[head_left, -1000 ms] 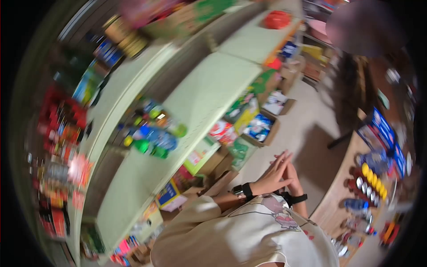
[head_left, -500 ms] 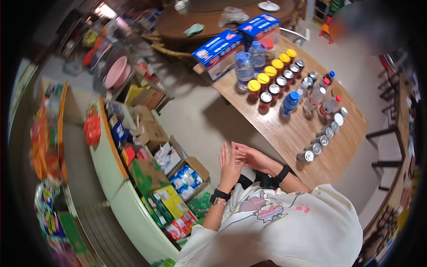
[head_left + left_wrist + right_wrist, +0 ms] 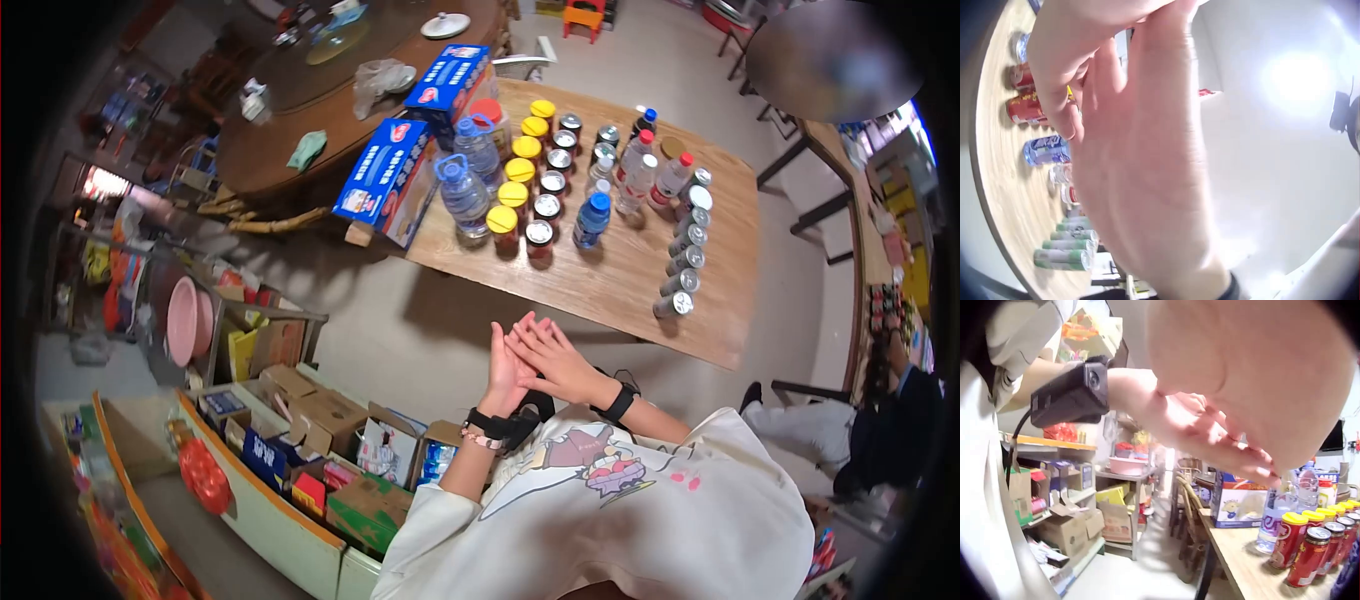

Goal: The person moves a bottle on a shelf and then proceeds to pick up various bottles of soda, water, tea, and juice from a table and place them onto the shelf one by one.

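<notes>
In the head view the left hand and the right hand touch in front of the white shirt, beyond whose hem lies floor. The right fingers lie across the left palm and fingers; the left thumb points up. Nothing is seen between them. In the left wrist view, the left hand shows at the top against the right hand. The right wrist view has the right hand large and near, with the left hand behind it. Both wrists wear black bands.
Beyond the hands a wooden table bears yellow-lidded cans, silver-topped cans, bottles, water jugs and blue boxes. Shelving with cartons stands at left; a person is at right.
The head view has swung from the shelves to the table, and a person now shows at right. The hands have stayed together, with the right fingers now lying more over the left hand.
</notes>
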`<state>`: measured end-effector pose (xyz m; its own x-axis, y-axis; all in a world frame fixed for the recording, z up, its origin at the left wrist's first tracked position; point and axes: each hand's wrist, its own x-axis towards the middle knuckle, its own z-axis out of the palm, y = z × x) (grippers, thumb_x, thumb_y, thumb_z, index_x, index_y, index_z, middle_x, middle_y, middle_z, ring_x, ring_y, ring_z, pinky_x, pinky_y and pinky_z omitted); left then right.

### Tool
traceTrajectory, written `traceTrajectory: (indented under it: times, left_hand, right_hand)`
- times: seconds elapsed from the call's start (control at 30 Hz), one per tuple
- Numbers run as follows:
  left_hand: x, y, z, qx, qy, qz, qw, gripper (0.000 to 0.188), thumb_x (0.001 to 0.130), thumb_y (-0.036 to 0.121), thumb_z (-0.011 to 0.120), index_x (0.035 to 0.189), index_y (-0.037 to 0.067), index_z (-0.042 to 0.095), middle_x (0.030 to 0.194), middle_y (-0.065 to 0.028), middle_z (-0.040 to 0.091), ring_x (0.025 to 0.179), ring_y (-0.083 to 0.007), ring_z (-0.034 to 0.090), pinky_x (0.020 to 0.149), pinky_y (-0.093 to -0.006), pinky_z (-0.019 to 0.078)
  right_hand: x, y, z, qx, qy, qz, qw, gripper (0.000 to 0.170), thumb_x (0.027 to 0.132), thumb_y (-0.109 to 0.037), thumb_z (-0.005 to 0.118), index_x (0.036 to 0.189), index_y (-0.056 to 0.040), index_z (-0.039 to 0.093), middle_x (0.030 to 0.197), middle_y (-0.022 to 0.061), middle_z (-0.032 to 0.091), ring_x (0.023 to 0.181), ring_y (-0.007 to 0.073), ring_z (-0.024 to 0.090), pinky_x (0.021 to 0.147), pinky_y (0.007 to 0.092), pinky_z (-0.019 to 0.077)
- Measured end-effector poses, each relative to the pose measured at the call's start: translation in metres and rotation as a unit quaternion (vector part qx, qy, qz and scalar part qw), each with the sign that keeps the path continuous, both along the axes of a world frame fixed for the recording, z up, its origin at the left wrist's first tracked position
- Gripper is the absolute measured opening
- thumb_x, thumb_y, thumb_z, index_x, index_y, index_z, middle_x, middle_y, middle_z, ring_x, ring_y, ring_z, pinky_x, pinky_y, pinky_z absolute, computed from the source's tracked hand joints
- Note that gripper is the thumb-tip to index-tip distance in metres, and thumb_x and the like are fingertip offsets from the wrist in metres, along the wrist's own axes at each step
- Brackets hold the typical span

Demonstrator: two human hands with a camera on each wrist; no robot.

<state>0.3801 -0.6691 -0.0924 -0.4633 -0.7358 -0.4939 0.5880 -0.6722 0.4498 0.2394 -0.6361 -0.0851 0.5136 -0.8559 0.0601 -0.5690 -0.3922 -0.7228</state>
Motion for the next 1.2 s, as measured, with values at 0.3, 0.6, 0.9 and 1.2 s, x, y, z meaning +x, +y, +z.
traceTrajectory:
  times: [0.3, 0.6, 0.9, 1.2]
  left_hand:
    - [-0.023, -0.018, -0.001, -0.051, -0.088, -0.166, 0.981, 0.057, 0.103, 0.045, 0.032, 0.145, 0.007, 0.034, 0.145, -0.017, 0.042, 0.132, -0.0251, 0.043, 0.11, -0.0383, 0.0331]
    - [-0.12, -0.053, -0.003, -0.14, -0.226, -0.211, 0.941, 0.055, 0.098, 0.027, 0.053, 0.145, 0.005, 0.034, 0.144, -0.0115, 0.039, 0.13, -0.0191, 0.041, 0.107, -0.0357, 0.0365]
    - [-0.288, -0.187, -0.022, -0.152, -0.292, -0.106, 0.938, 0.074, 0.084, 0.014, 0.068, 0.142, 0.002, 0.026, 0.13, -0.011, 0.048, 0.117, -0.0184, 0.049, 0.099, -0.0371, 0.0423]
    - [-0.354, -0.234, -0.101, -0.341, -0.553, -0.011, 0.76, 0.081, 0.066, 0.017, 0.081, 0.132, 0.003, 0.036, 0.118, -0.0218, 0.059, 0.107, -0.0341, 0.059, 0.094, -0.0399, 0.0456]
  right_hand:
    - [-0.038, 0.02, -0.025, 0.032, 0.099, -0.252, 0.962, 0.071, 0.089, -0.052, 0.056, 0.146, -0.0145, 0.036, 0.147, 0.0268, 0.032, 0.137, 0.0481, 0.026, 0.111, 0.053, 0.0247]
    - [-0.123, 0.007, -0.019, 0.056, 0.021, -0.364, 0.929, 0.062, 0.088, -0.034, 0.063, 0.141, -0.0105, 0.041, 0.143, 0.0252, 0.039, 0.133, 0.0434, 0.035, 0.108, 0.0473, 0.0328]
    - [-0.244, -0.044, -0.013, 0.123, -0.132, -0.344, 0.921, 0.055, 0.09, -0.025, 0.062, 0.138, -0.0063, 0.044, 0.132, 0.0247, 0.05, 0.121, 0.0385, 0.05, 0.101, 0.0408, 0.0405]
    - [-0.29, -0.05, -0.046, 0.142, -0.169, -0.305, 0.927, 0.048, 0.089, -0.026, 0.064, 0.13, -0.0047, 0.051, 0.115, 0.021, 0.062, 0.109, 0.0351, 0.059, 0.09, 0.0388, 0.0469]
